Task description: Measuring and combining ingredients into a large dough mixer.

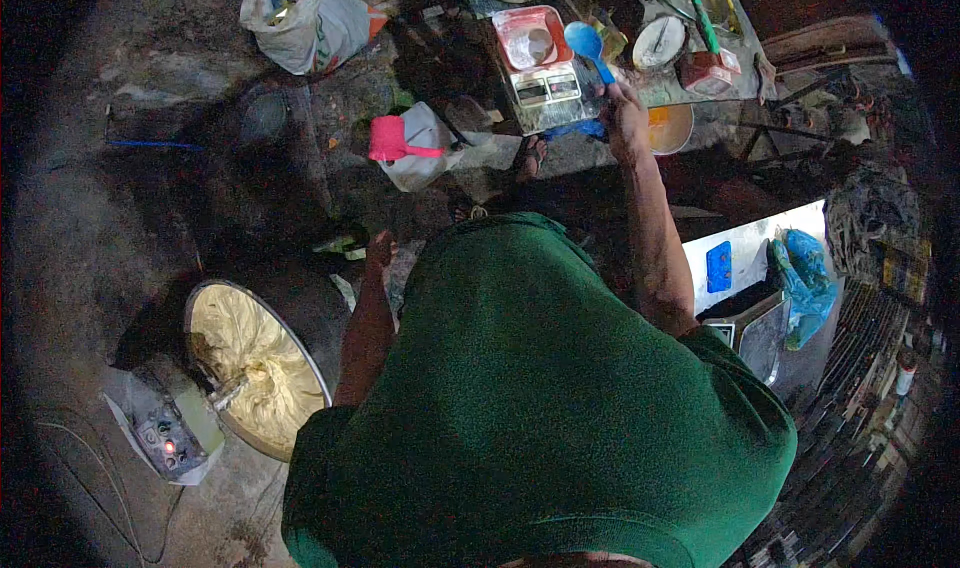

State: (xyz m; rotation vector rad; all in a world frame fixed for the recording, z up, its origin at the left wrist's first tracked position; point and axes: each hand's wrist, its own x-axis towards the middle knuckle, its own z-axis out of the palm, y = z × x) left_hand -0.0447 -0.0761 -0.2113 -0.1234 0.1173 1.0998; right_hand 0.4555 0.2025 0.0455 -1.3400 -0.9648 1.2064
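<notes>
Right hand: the right hand [627, 126] is closed round the handle of a blue spoon [585, 42].
Spoon position: just beside the red tray [510, 36], scoop end pointing away from the body; gripping the handle likely keeps fingers off the scoop.
Scale: the kitchen scale [545, 89] bears the tray, display facing the person, presumably for easy reading.
Left hand: the left hand [381, 251] hangs low near the mixing bowl [308, 303]; no held thing visible, finger pose too dark to tell.
Dough: pale dough [240, 338] sits in the bowl, its mouth tilted, probably for access.
Control box: the control box [165, 433], red light lit, stands beside the bowl.
Dipper: the pink dipper [388, 138] lies on white material, handle sideways, perhaps within reach.
</notes>
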